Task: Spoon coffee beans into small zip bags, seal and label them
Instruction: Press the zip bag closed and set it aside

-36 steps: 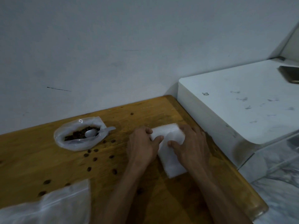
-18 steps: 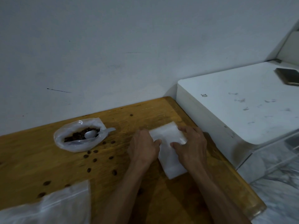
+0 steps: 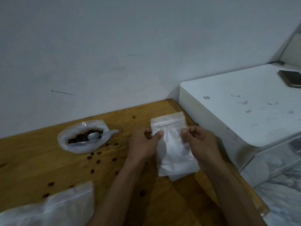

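Observation:
A small clear zip bag is held up over the right part of the wooden table, zip end pointing away from me. My left hand pinches its left edge just below the zip strip, and my right hand pinches the right edge. More bags seem to lie under it, their corners showing at the bottom. To the left sits an open plastic bag of coffee beans with a white plastic spoon resting in it.
Loose coffee beans are scattered on the table between the bean bag and my arms. A larger clear plastic bag lies at the front left. A white appliance stands right of the table with a dark phone on top.
Both hands have lifted the zip bag off the table and shifted their grip to its two side edges near the zip.

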The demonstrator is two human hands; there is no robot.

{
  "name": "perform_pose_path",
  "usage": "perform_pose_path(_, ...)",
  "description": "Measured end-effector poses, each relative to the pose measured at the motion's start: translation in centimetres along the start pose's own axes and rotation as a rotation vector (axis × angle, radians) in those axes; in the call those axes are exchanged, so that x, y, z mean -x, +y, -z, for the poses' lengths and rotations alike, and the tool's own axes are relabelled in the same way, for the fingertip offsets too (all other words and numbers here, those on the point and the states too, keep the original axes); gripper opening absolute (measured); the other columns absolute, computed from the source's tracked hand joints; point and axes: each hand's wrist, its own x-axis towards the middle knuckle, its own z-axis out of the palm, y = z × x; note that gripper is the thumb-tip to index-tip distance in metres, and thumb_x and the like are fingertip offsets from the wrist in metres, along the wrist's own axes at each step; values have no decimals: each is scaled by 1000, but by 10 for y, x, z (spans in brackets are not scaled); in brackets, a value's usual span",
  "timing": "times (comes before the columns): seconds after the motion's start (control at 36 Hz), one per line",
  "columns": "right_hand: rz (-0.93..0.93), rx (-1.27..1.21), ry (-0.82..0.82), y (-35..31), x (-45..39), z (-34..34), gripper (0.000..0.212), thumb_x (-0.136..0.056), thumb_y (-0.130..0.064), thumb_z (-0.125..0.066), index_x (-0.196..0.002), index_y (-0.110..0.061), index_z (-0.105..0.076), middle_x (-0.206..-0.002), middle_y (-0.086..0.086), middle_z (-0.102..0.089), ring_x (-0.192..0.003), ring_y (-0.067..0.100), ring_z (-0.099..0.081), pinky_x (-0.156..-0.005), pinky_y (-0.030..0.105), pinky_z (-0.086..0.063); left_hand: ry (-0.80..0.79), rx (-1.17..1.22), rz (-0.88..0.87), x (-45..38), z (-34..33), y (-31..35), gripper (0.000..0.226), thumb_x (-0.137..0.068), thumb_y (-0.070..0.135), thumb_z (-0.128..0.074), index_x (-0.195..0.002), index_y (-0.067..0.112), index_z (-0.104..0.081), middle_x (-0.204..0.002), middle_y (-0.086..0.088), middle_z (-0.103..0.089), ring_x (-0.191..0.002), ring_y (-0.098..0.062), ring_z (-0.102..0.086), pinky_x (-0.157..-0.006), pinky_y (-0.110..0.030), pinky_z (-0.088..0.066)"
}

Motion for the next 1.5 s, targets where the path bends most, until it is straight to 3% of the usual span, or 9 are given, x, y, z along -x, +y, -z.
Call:
perform_pose_path(0.19, 43, -102, -61, -15, 13, 4, 12, -93, -22, -67, -99, -13, -71, -89, -1, -76, -83, 17, -71, -65, 29, -54, -13, 272, -104, 24, 22, 20, 13, -94, 25, -66, -85, 17, -71, -84, -1, -74, -80, -20, -69, -69, -35, -58)
perform_pose_path(0.33, 93, -231, -217, -42, 21, -5, 45, -80, -29, -75, -123, -25, -61, -109, -2, -74, -97, 18, -72, -79, 43, -61, -106, 197, -247, 43, 68, 25, 13, -93, 24, -67, -82, 17, -72, -81, 1, -75, -75, -14, -70, -69, -34, -58)
perform_pose_path(0.44, 215, -224, -427, -65, 33, -28, 37, -71, -29, -78, -106, -17, -71, -89, 7, -76, -79, 20, -72, -60, 32, -54, -107, 61, -320, 55, 116, 23, 17, -90, 25, -70, -77, 14, -70, -76, -7, -72, -67, -13, -63, -62, -30, -50)
perform_pose_path(0.56, 264, -210, -548, -77, 48, -69, 8, -86, -14, -74, -88, -7, -72, -79, 13, -72, -69, 19, -65, -57, 33, -52, 117, -87, -319, 64, 159, 17, 12, -83, 30, -77, -81, 23, -69, -73, 4, -68, -64, -6, -61, -58, -22, -48)
perform_pose_path(0.69, 258, -286, -615, -95, 73, -126, 6, -92, -12, -69, -87, -11, -66, -83, 9, -76, -75, 27, -72, -61, 38, -57, 593, -289, -422, 81, 197, 16, 29, -75, 52, -76, -85, 28, -64, -78, 10, -60, -72, -6, -56, -63, -27, -47)
perform_pose_path(0.81, 308, -282, -744, -108, 96, -161, 9, -93, -10, -67, -102, -8, -65, -92, 7, -74, -90, 26, -72, -70, 47, -62, 511, -55, -330, 86, 217, 12, 45, -70, 67, -72, -75, 23, -67, -68, 3, -68, -62, -8, -63, -57, -32, -53)
perform_pose_path(0.97, 360, -263, -966, -114, 114, -191, 24, -94, -10, -66, -118, -12, -68, -105, -2, -75, -103, 15, -70, -81, 34, -58, 521, 209, -259, 88, 242, -4, 46, -71, 57, -78, -77, 13, -67, -75, -6, -71, -77, -26, -72, -71, -53, -60)
perform_pose_path(1.25, 286, -279, -1002, -115, 111, -202, 37, -87, -29, -67, -118, -10, -71, -112, 10, -74, -109, 29, -69, -92, 57, -55, 364, 313, -286, 92, 259, -12, 49, -71, 53, -70, -85, 6, -69, -78, -7, -72, -79, -20, -71, -77, -44, -62)
perform_pose_path(1.5, 204, -317, -1016, -116, 105, -192, 34, -84, -27, -68, -114, -11, -74, -110, 7, -76, -108, 24, -70, -82, 40, -57, 249, 289, -322, 92, 252, -13, 37, -84, 44, -62, -81, 8, -68, -73, 0, -69, -78, -13, -68, -80, -37, -60)
